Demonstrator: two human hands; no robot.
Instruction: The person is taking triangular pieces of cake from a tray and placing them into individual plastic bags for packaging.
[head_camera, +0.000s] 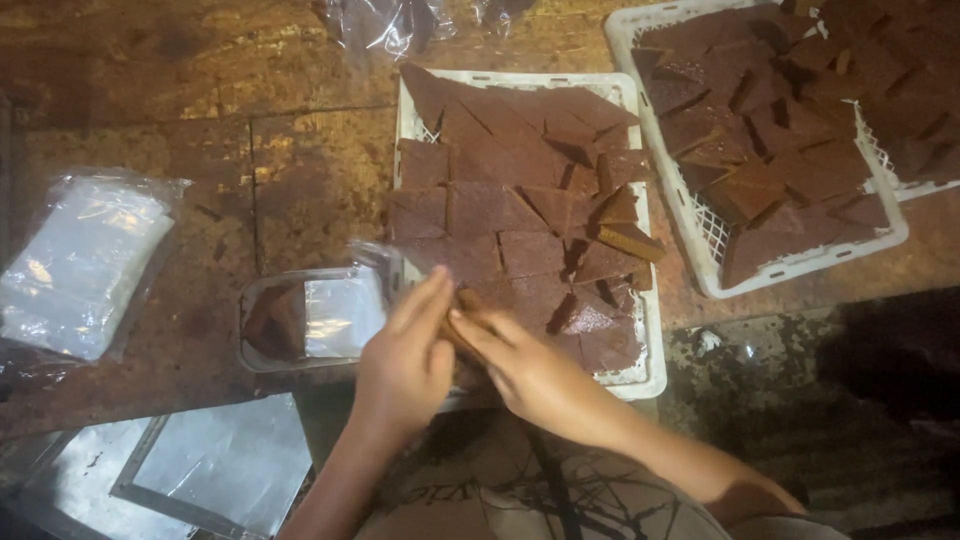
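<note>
Seemingly both hands' fingers (470, 325) pinch one flat brown slab (468, 300).

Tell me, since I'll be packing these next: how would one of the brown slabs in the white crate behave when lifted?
The brown slabs probably stay stiff: they lie flat with sharp edges. Broken triangular pieces suggest they snap easily. The surfaces look matte, so likely not slippery.

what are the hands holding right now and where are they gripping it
Both hands, left hand and right hand, pinch one brown slab piece at its near end, over the white tray. A clear plastic wrapper sits by the left fingertips.
</note>
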